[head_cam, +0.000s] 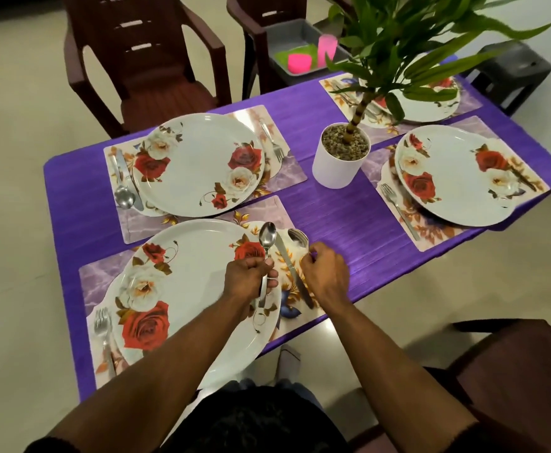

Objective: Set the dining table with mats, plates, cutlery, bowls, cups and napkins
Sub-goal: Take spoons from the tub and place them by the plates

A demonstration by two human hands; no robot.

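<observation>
The table (349,207) under its purple cloth carries four settings, each a mat with a rose-patterned plate, around a potted plant (341,155) at the centre. On a chair beyond the far edge sits a grey tray (300,37) with pink cups and something green — the later items, by my reading, not yet laid out.

The near plate (186,289) lies on its mat (104,282), with a fork (102,331) on the mat's left end. On the right end a knife (292,269) lies flat, blade away from the person and handle toward them, tilted slightly right at the near end.

The left hand (249,277) grips a spoon (266,243) by its handle — fingers curled round it, bowl pointing away from the person. The spoon's long axis runs nearly parallel to the knife, just left of it, over the plate's right rim. The right hand (325,273) hovers just right of the knife, fingers loosely curled and holding nothing I can make out; a small shiny object beyond its fingertips is too unclear to name.

The spoon probably belongs on the mat beside the knife, and already points the right way.
</observation>
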